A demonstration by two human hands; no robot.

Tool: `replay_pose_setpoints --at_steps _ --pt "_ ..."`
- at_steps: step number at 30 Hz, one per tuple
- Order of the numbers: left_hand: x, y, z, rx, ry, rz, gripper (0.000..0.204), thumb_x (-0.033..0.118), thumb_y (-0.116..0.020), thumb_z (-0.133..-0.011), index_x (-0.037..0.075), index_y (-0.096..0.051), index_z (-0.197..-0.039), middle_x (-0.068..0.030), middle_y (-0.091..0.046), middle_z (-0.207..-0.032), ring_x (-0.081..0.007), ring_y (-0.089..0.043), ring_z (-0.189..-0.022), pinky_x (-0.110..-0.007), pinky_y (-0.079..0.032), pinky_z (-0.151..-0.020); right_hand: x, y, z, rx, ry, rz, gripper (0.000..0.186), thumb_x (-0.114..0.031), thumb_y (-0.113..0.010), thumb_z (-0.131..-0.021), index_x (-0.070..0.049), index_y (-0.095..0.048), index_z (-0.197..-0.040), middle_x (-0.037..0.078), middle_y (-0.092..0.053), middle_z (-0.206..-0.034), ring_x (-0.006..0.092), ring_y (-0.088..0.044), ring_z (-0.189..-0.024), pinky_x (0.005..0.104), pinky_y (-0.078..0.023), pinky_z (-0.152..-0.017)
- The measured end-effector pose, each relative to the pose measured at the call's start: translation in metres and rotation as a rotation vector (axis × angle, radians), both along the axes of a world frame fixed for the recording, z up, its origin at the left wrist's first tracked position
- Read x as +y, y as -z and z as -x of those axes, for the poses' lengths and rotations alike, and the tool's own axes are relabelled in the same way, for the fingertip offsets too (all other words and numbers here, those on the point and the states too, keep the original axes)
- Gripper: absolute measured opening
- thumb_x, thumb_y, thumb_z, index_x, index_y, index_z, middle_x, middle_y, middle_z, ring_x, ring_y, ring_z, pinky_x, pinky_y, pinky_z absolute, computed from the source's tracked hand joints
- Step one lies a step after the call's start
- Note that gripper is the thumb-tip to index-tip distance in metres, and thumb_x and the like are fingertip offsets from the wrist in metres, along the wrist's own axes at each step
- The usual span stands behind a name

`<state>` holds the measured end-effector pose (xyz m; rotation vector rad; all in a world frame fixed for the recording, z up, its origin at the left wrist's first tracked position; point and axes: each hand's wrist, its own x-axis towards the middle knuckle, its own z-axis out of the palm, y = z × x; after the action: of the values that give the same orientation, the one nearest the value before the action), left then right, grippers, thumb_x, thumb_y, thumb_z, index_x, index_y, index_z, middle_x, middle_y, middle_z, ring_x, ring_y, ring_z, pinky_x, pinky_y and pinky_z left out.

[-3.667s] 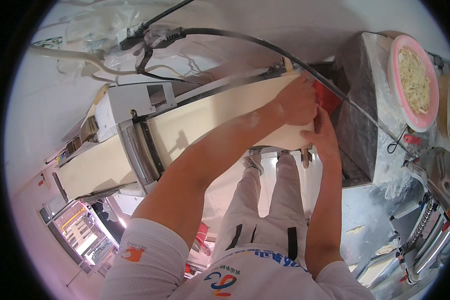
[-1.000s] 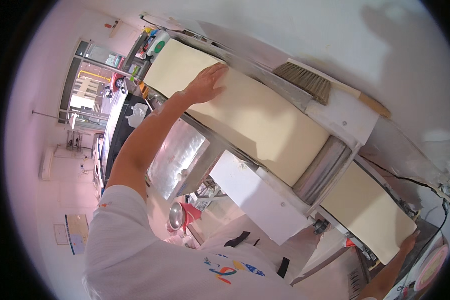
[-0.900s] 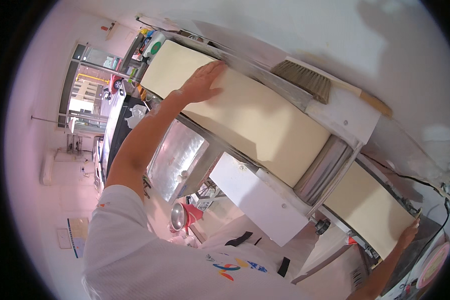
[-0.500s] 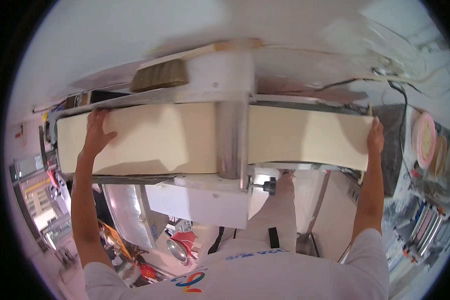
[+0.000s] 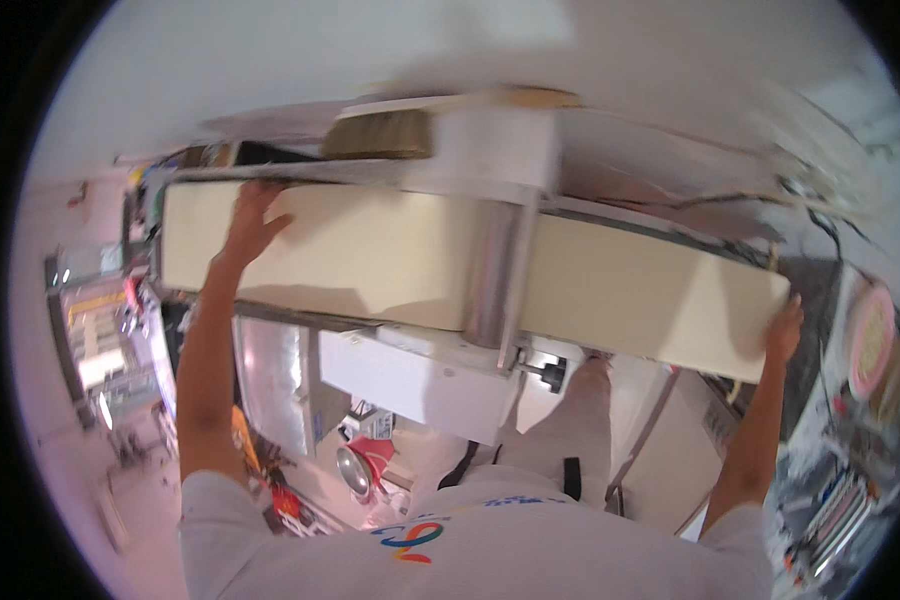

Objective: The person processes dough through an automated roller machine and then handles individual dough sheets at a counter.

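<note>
A long, smooth, pale cream sheet of dough lies across a roller machine with a metal roller in its middle. One stretch is left of the roller; the other stretch runs out to the right. My left hand rests on the left stretch near its far edge, thumb spread from the fingers. At the right end of the sheet, my right hand is closed around the edge; its fingertips are partly hidden.
A wide brush lies behind the machine at the back left. A black knob sticks out on the near side. Below the machine are a white panel and a red lamp-like object. A round pink-rimmed tray stands at the far right.
The whole view has shifted and tilted, so the machine now slopes down to the right. Both hands keep their places on the dough sheet.
</note>
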<state>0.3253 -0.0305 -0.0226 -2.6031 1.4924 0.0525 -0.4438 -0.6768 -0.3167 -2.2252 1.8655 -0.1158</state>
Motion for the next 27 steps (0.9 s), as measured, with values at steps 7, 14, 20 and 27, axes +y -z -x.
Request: replay_pose_setpoints --at_steps 7,14,20,27 --pt "-0.01 0.002 0.022 0.037 -0.164 0.065 0.05 0.024 -0.086 -0.079 0.009 -0.067 -0.123 -0.0168 -0.062 -0.123 -0.039 -0.05 -0.127 -0.049 -0.043 -0.108 0.006 -0.014 -0.008 -0.023 0.289 -0.225 0.084 -0.07 -0.034 -0.104 0.0 -0.048 -0.149 0.03 -0.063 -0.135 0.0497 -0.059 -0.126 0.0534 -0.045 -0.106" --pt "-0.036 -0.004 0.03 0.036 -0.183 -0.006 0.051 0.017 -0.081 -0.082 0.007 -0.065 -0.129 -0.0138 -0.065 -0.127 -0.038 -0.053 -0.128 -0.05 -0.043 -0.108 -0.001 0.031 0.028 -0.209 0.118 -0.261 0.089 -0.073 -0.036 -0.102 -0.001 -0.044 -0.154 0.027 -0.063 -0.136 0.0484 -0.056 -0.128 0.0527 -0.045 -0.105" --pt "-0.015 0.005 0.036 -0.051 -0.21 -0.054 0.046 0.016 -0.076 -0.087 0.011 -0.065 -0.131 -0.0118 -0.061 -0.133 -0.035 -0.048 -0.134 -0.049 -0.041 -0.108 0.026 0.011 -0.016 -0.246 0.08 -0.145 0.092 -0.075 -0.038 -0.102 0.002 -0.051 -0.15 0.025 -0.061 -0.141 0.04 -0.059 -0.126 0.0448 -0.042 -0.109" --pt "-0.012 0.014 0.046 -0.044 -0.157 0.034 0.046 0.012 -0.075 -0.087 0.013 -0.063 -0.132 -0.0132 -0.06 -0.135 -0.0372 -0.05 -0.132 -0.052 -0.043 -0.108 -0.001 0.011 0.008 -0.204 0.224 -0.263 0.086 -0.072 -0.035 -0.104 0.001 -0.054 -0.147 0.027 -0.061 -0.138 0.045 -0.057 -0.127 0.0474 -0.043 -0.108"
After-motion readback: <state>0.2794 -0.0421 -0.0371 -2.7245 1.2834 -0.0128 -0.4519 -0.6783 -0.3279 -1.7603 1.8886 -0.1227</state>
